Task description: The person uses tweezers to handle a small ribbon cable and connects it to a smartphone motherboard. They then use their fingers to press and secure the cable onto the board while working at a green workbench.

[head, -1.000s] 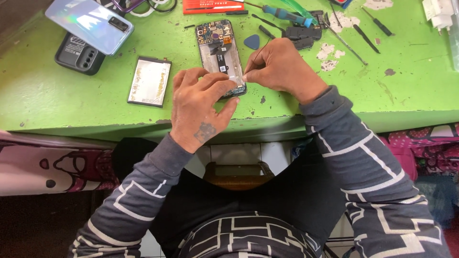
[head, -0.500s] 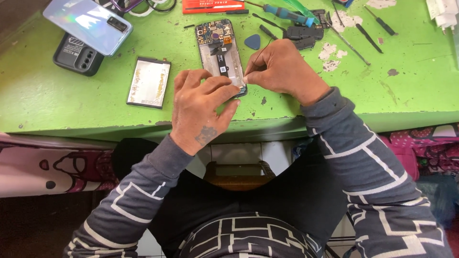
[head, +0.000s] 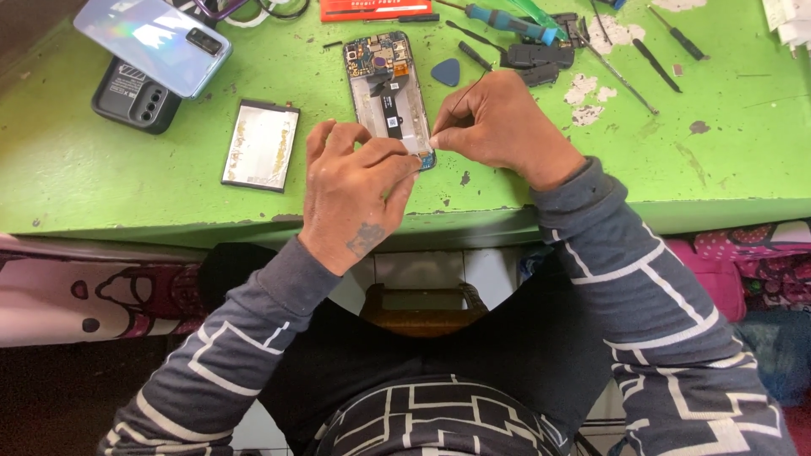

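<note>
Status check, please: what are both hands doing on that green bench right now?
Left hand steadies opened phone. Right hand pinches at its lower edge. Loose battery lies left, apart.

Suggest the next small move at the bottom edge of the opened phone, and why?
Probably lift gently with the right hand while the left hand presses the opened phone down. Both hands' fingertips meet at its near end, the right pinching something small and pale there; the frame lies flat on the green table, unclamped.
</note>
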